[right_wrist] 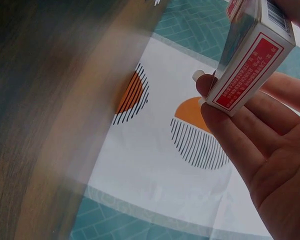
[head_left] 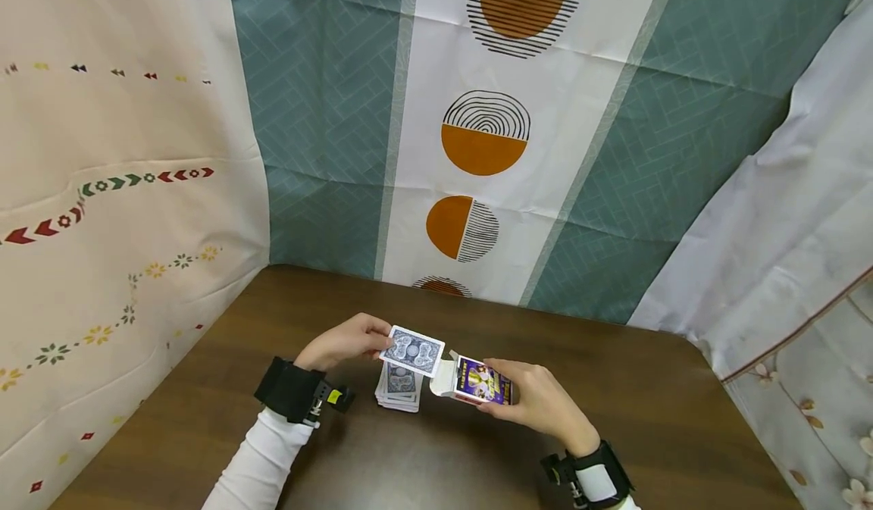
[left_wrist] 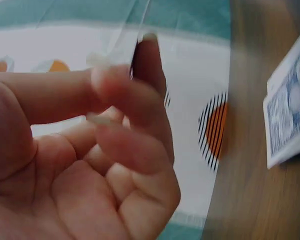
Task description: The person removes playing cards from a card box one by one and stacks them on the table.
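Note:
My left hand [head_left: 348, 341] pinches a blue-backed playing card [head_left: 413, 351] by its left end, above a stack of playing cards [head_left: 398, 389] on the table. In the left wrist view the thumb and forefinger of my left hand [left_wrist: 125, 135] meet on the card's thin edge, and part of the stack [left_wrist: 292, 107] shows at the right. My right hand [head_left: 539, 400] grips a purple-fronted card box [head_left: 483, 381], its white flap open toward the card. In the right wrist view the box's red-and-white side [right_wrist: 247, 75] faces the camera; its inside is hidden.
The brown wooden table [head_left: 655, 404] carries the stack. Behind it hangs a teal and white curtain [head_left: 470, 161] with orange circles. A cream patterned cloth [head_left: 123, 192] lines the left side, and a white cloth [head_left: 784, 229] hangs at the right.

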Demonstrator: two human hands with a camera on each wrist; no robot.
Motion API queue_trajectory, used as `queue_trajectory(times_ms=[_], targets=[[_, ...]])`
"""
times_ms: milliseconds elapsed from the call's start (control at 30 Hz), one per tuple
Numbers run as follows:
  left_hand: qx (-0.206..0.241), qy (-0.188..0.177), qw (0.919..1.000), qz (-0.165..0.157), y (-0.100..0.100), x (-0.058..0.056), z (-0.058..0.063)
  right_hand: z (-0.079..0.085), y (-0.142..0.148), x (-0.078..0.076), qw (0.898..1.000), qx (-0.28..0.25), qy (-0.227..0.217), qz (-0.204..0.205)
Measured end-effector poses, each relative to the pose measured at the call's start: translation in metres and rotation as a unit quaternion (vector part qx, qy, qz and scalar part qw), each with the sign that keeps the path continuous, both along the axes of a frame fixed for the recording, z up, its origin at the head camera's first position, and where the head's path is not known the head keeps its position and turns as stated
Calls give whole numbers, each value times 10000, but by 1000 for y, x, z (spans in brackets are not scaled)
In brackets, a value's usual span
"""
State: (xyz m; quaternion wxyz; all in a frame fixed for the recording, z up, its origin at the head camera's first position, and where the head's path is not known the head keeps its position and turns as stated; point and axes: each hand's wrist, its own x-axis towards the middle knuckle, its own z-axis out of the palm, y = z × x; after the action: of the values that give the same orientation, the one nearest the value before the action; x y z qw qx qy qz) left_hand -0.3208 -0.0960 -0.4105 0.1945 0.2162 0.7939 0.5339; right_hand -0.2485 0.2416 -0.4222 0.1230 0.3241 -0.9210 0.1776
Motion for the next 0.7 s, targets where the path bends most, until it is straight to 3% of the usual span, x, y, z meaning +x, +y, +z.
queue_trajectory(times_ms=[233,500,700], targets=[[-107,344,9941,1023,0,-7,-15,-3,-1,1,10000,42,-33,-14],[-944,870,9697,2080,17,-23,-45,-3,-3,0,9999,85,-138,-32],[-1344,1308,9533,2367,28,-26,-54,-4,-5,1,9994,46,-331,-33]])
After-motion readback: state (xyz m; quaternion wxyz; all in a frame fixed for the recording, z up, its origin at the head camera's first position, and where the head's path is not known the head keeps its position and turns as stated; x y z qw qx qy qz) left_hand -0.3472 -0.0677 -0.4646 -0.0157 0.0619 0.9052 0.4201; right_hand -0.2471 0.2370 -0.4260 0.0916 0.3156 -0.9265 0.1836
